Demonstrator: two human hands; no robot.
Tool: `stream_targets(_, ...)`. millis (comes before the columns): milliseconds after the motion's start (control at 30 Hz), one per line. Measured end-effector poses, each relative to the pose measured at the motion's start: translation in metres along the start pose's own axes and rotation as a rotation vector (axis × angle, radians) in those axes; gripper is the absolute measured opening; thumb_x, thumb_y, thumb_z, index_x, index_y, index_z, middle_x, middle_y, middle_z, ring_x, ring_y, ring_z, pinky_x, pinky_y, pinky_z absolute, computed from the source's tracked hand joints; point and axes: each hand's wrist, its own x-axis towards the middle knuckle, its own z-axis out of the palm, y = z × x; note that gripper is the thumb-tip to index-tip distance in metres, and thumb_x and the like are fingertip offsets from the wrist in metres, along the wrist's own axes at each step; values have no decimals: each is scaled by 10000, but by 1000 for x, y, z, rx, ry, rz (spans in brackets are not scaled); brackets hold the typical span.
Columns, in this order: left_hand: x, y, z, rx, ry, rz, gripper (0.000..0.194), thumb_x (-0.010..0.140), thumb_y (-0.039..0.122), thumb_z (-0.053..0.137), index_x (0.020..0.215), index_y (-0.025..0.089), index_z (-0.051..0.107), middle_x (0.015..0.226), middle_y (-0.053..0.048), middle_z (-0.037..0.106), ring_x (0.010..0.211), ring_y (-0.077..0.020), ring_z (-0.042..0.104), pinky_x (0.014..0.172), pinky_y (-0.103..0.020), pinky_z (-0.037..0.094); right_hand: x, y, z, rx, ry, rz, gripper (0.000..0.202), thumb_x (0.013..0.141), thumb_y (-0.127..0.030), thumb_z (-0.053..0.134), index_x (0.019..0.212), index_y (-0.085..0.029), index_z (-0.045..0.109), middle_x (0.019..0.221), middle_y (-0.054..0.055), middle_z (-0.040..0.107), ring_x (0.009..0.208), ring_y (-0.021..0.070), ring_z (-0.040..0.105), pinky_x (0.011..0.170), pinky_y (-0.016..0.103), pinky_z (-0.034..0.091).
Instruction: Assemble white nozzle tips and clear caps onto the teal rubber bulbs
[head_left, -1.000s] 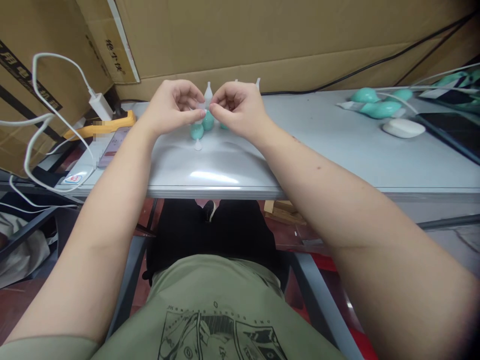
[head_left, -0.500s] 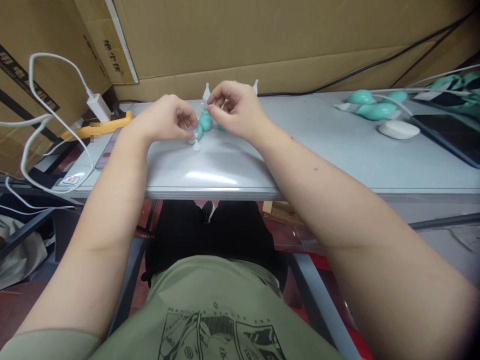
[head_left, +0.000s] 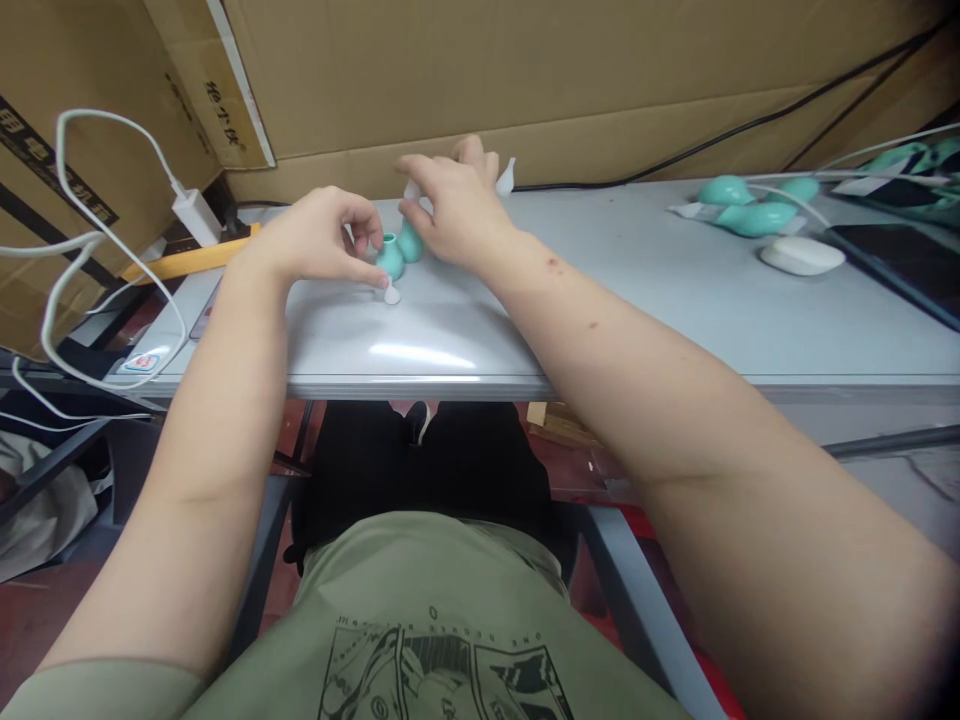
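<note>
A teal rubber bulb (head_left: pixel 390 260) with an open neck stands near the table's left middle. My left hand (head_left: pixel 330 240) curls round its left side, thumb low and fingertips near the neck. A small white nozzle tip (head_left: pixel 392 294) lies just in front of this bulb, by my thumb. Behind it is a second teal bulb (head_left: pixel 409 242), with a white nozzle (head_left: pixel 412 189) above it, partly hidden. My right hand (head_left: pixel 454 200) hovers over these, index finger and thumb apart on either side of the nozzle. Another white nozzle (head_left: pixel 506 178) shows beyond my right hand; its base is hidden.
On the right lie several teal bulbs (head_left: pixel 750 220), a white rounded case (head_left: pixel 802 256) and a dark tablet (head_left: pixel 900 275). To the left are a white charger (head_left: pixel 196 217) with cable and a yellow-orange strip (head_left: pixel 187 260). Cardboard (head_left: pixel 562 80) walls the back edge.
My right hand has turned and stretched its index finger over the rear nozzle. My left fingers have shifted slightly left, so the front bulb's open neck now shows.
</note>
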Motion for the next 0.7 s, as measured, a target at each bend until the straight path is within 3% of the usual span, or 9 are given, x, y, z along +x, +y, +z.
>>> stream_targets(133,3,2,6,-20,247,110,330,821,587,1019,979,367,832,926,9,800,906,-242,611,908,-508,547,-7,-16,-23,-49,-5,20,252,1109,-483,906,1340,-423,827,1347,118,911,1481,570,580,1329,807,420)
stream_targets(200,14,-1,15,13,371,182,328,868,662,952,1078,427,860,1082,-2,904,1098,-333,714,1029,-585,615,-14,-31,-43,-127,-65,52,256,1157,-454,834,1407,-508,832,1426,60,906,1525,553,619,1340,767,441)
stream_targets(267,28,-5,25,24,414,240,366,879,671,896,1188,476,895,1244,-9,943,1290,-420,769,1111,-657,629,-22,-43,-57,-121,-2,20,296,1177,-378,762,1436,-507,824,1460,18,894,1446,519,740,1360,730,465)
stream_targets(333,42,-8,36,43,390,286,315,896,667,840,1145,481,893,1242,-34,941,1343,-474,787,1124,-698,618,-28,-49,-61,-44,70,-14,252,1181,-347,713,1380,-461,818,1459,24,879,1307,459,834,1311,657,560)
stream_targets(433,56,-9,47,59,333,300,290,997,699,719,983,420,795,1149,-75,921,1168,-427,805,1099,-663,632,-27,-46,-57,78,156,51,191,1119,-474,788,1306,-454,816,1459,54,863,1287,456,836,1096,594,683)
stream_targets(500,59,-9,50,53,367,353,326,1054,686,641,966,386,731,1128,-95,902,1099,-378,789,1090,-629,640,-22,-40,-54,173,184,133,316,1036,-603,825,1322,-469,820,1482,66,856,1286,476,829,1006,600,696)
stream_targets(600,58,-8,49,32,400,458,361,1075,732,583,988,403,705,1133,-124,886,1114,-411,803,1072,-654,621,-13,-32,-55,360,148,253,574,842,-786,858,1340,-507,805,1417,78,882,1287,509,820,886,621,662)
stream_targets(700,57,-6,47,16,398,422,385,1047,787,620,969,413,673,1157,-124,891,1108,-430,790,1068,-668,602,-11,-30,-54,520,139,319,631,690,-827,912,1220,-523,752,1327,61,897,1343,516,801,865,619,614)
